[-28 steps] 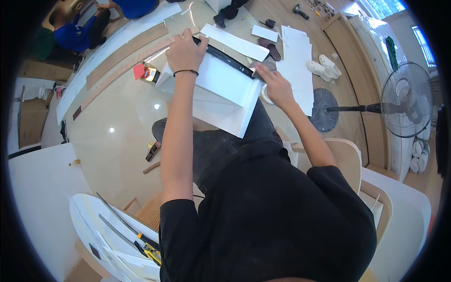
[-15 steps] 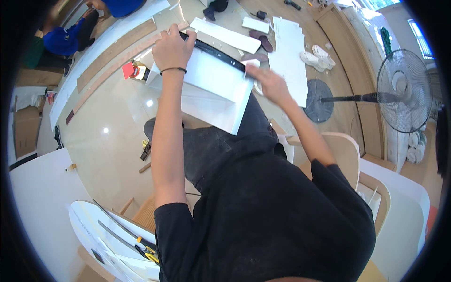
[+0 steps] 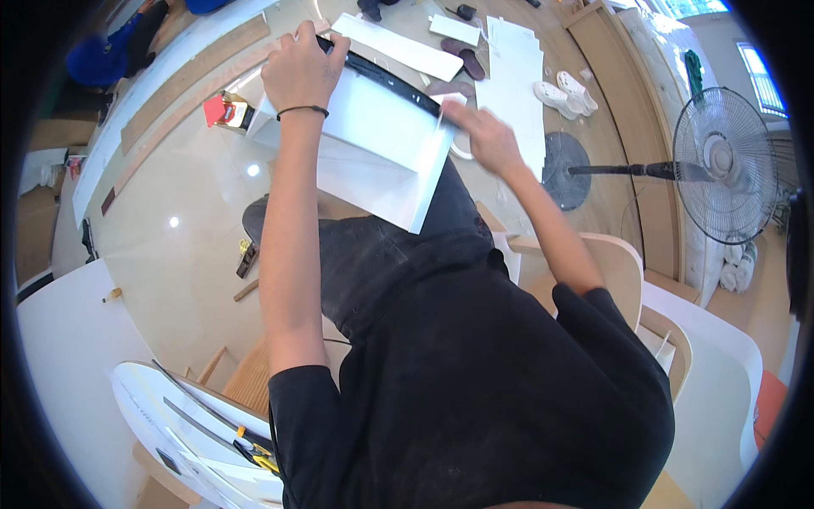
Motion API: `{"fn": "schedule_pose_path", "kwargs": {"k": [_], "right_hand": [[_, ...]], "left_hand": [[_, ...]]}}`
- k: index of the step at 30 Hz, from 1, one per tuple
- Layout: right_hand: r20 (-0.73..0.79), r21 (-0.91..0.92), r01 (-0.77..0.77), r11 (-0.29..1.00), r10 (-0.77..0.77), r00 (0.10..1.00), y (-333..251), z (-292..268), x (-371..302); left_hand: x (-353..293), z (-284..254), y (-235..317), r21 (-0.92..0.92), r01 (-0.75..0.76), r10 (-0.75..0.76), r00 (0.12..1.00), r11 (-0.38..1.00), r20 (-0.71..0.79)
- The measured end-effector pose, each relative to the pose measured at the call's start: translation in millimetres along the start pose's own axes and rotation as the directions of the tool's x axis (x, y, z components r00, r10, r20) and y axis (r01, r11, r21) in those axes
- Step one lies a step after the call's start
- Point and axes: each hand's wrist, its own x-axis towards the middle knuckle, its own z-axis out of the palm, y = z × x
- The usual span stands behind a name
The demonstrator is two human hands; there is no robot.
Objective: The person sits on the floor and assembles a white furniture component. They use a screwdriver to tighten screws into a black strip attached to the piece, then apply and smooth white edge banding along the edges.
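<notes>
A white open box, drawer-like with a thin front panel, rests tilted over my thighs. Along its far edge runs a narrow black strip. My left hand is closed over the far left end of that strip, fingers curled around the edge, a dark band on the wrist. At the strip's right end, by the box's far right corner, is my right hand. Its fingertips are smeared by motion and touch or nearly touch the corner; whether they hold anything small cannot be seen.
A red-capped container stands left of the box. White boards and clogs lie on the floor beyond. A standing fan is at right, chairs beside me. A small hand plane lies left of my leg. Other people sit far left.
The whole view has shifted slightly, so the scene sits a little higher and further left. My left hand keeps its hold; the right stays at the strip's right end, blurred in both frames.
</notes>
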Motion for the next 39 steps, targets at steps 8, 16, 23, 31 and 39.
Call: {"fn": "schedule_pose_path", "kwargs": {"k": [8, 16, 23, 31, 39], "right_hand": [[0.067, 0.191, -0.532, 0.825, 0.530, 0.845, 27, -14, 20], [0.264, 0.398, -0.700, 0.592, 0.657, 0.706, 14, -19, 45], [0.267, 0.089, -0.698, 0.711, 0.658, 0.704, 1, -21, 61], [0.252, 0.107, -0.750, 0.653, 0.712, 0.656, -20, -18, 65], [0.153, 0.161, -0.695, 0.700, 0.678, 0.719, -24, -16, 49]], "left_hand": [[7, -12, -14, -0.113, 0.010, 0.016, 0.975, 0.994, 0.223], [10, -23, -20, -0.200, -0.042, 0.101, 0.949, 0.979, 0.297], [11, -26, -19, -0.206, -0.026, 0.094, 0.940, 0.978, 0.327], [18, -36, -16, -0.257, 0.047, 0.064, 0.911, 0.965, 0.408], [16, -49, -3, -0.268, 0.023, 0.062, 0.950, 0.963, 0.306]]}}
